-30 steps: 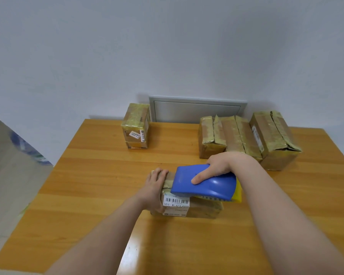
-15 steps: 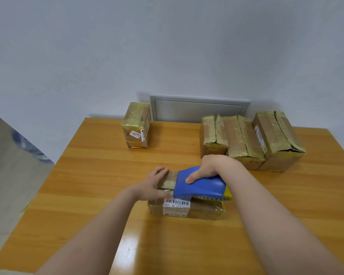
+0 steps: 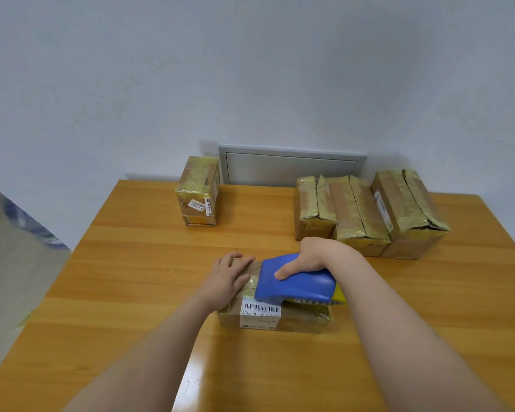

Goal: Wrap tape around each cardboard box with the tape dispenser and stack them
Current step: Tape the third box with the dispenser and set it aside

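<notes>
A small cardboard box (image 3: 298,321) with a white barcode label lies in the middle of the wooden table (image 3: 131,278). My left hand (image 3: 228,276) rests flat on the left part of its top, fingers straight. My right hand (image 3: 312,255) grips a blue tape dispenser (image 3: 298,285) with a yellow rear end, which sits on the box's top. Three taped boxes (image 3: 366,215) stand side by side at the back right. One taped box (image 3: 198,194) stands upright at the back, left of centre.
A grey wall panel (image 3: 292,166) sits behind the table's far edge. The floor drops away beyond the table's left edge. Bare tabletop lies in front of the box and to its left.
My left hand slid from the box's left side up onto its top. The dispenser and my right hand shifted slightly left and away along the top.
</notes>
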